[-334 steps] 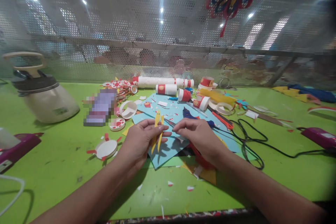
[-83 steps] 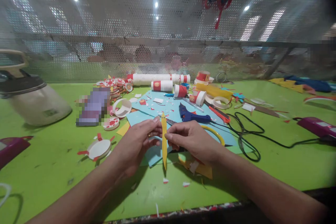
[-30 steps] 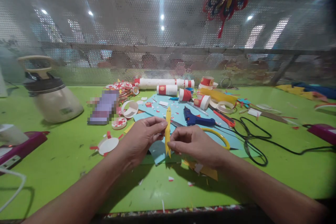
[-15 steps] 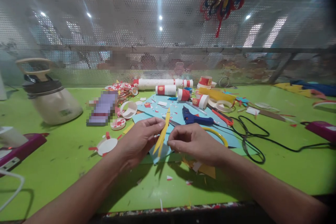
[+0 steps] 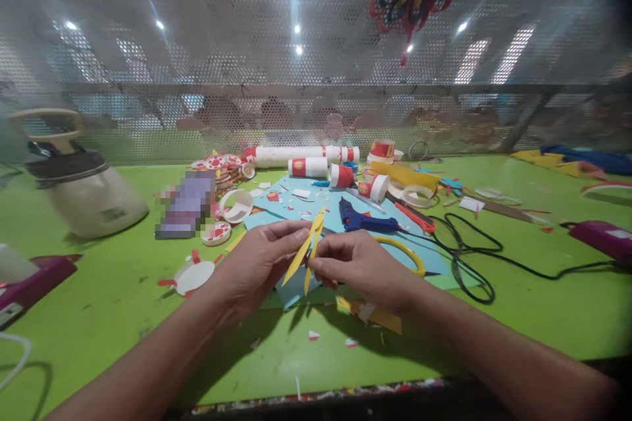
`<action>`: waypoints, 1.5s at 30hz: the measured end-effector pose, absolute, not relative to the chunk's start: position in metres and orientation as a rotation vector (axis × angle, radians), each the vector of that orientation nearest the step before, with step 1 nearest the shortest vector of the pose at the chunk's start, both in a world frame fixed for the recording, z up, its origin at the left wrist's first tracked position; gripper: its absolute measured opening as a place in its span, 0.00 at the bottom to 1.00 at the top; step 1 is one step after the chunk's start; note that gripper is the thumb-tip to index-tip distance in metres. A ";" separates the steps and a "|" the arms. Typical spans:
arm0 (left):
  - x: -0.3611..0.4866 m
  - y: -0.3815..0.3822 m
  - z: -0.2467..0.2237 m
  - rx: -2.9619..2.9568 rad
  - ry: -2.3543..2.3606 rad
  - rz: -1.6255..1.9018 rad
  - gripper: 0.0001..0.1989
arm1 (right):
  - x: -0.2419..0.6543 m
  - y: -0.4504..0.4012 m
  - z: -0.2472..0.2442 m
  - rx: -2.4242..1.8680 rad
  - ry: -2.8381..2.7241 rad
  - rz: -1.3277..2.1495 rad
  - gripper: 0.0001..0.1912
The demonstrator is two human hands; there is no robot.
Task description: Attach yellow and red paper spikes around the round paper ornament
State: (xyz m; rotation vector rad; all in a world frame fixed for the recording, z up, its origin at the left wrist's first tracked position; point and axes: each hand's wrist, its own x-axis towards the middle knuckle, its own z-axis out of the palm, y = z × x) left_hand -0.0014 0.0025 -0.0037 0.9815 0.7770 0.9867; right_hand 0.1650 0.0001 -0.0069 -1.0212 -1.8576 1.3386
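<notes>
A folded yellow paper strip (image 5: 298, 259) is held between my hands over light-blue paper, its two legs spread apart at the lower end. My left hand (image 5: 264, 255) pinches it near the top with thumb and fingers. The fingertips of my right hand (image 5: 351, 266) are closed on the right leg of the same strip. Behind my right hand lie yellow-handled scissors (image 5: 412, 255), partly hidden by it. A blue glue gun (image 5: 366, 217) rests on the light-blue paper (image 5: 316, 198) just beyond.
Paper cups (image 5: 307, 167) and a yellow roll stand at the back. A white disc with red tabs (image 5: 194, 276) and a phone (image 5: 186, 205) lie left, near a large jug (image 5: 89, 191). A black cord (image 5: 461, 250) loops at right, and paper scraps (image 5: 378, 317) lie in front.
The strip's two legs have parted wider. My right hand has moved slightly left and now grips one leg, while my left hand keeps its pinch. The whole view has shifted a little.
</notes>
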 end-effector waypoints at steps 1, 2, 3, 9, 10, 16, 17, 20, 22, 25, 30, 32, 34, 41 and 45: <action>-0.002 0.003 -0.003 0.977 0.776 0.983 0.11 | 0.165 0.000 -0.007 -1.016 -1.856 1.346 0.08; -0.002 0.002 -0.003 0.970 0.777 0.983 0.11 | 0.166 0.000 -0.006 -1.014 -1.855 1.351 0.08; -0.002 0.002 -0.003 0.962 0.777 0.987 0.11 | 0.166 0.000 -0.006 -1.012 -1.853 1.353 0.08; -0.003 0.002 -0.003 0.907 0.773 1.021 0.09 | 0.167 -0.001 -0.004 -1.023 -1.872 1.350 0.09; -0.003 0.002 -0.002 0.903 0.775 1.023 0.09 | 0.167 -0.001 -0.004 -1.022 -1.875 1.354 0.09; -0.004 0.002 0.001 0.920 0.836 1.093 0.14 | 0.166 -0.001 -0.004 -1.026 -1.865 1.367 0.09; -0.004 0.002 0.001 0.936 0.863 1.131 0.18 | 0.166 -0.001 -0.004 -1.027 -1.861 1.371 0.09; -0.004 0.002 0.003 1.000 0.933 1.233 0.24 | 0.165 -0.002 -0.005 -1.028 -1.850 1.381 0.09; -0.003 0.002 0.003 1.031 0.970 1.210 0.19 | 0.165 -0.001 -0.004 -1.035 -1.842 1.397 0.09; -0.002 0.002 0.003 1.057 1.049 1.115 0.09 | 0.165 -0.002 -0.003 -1.035 -1.816 1.437 0.10; -0.002 0.001 0.002 1.204 1.104 1.119 0.05 | 0.163 -0.002 -0.003 -0.970 -1.719 1.583 0.12; -0.002 0.001 0.001 1.265 1.081 1.141 0.05 | 0.163 -0.002 -0.005 -0.944 -1.686 1.634 0.12; -0.002 0.001 0.000 1.300 1.051 1.119 0.06 | 0.163 -0.001 -0.008 -0.922 -1.668 1.673 0.11; -0.002 0.001 -0.008 1.281 1.041 1.044 0.06 | 0.164 -0.001 -0.011 -0.920 -1.593 1.782 0.12; -0.004 0.003 -0.010 1.192 0.983 1.015 0.06 | 0.164 -0.002 -0.010 -0.931 -1.581 1.781 0.12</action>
